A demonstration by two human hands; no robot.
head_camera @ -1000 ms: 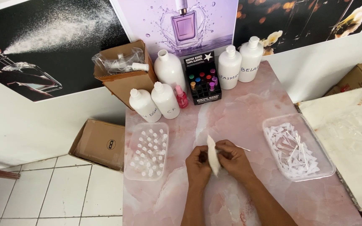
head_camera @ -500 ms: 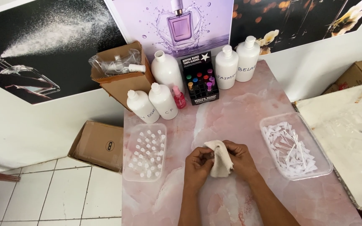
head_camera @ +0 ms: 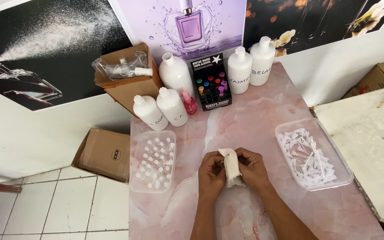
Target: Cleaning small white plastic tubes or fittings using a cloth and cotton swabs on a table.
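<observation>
**Both hands pinched a white cloth over the pink desk**

The cloth (head_camera: 232, 166) was small, white and crumpled, standing as a narrow upright wad with a folded lip at its top left and a frayed lower end. It sat between the two hands, just above the desk (head_camera: 254, 115), near the middle of the front half.

The left hand (head_camera: 211, 174) and right hand (head_camera: 252, 168) met knuckles-up, forearms coming in from the near edge. Each grip was clamped on the cloth, fingers curled against its sides.

A tray of small vials (head_camera: 153, 160) lay to the left, near the desk's left edge, and a tray of white strips (head_camera: 312, 153) to the right, near the right edge. Bare marble lay between the hands and the bottles (head_camera: 172, 106) at the back.
</observation>
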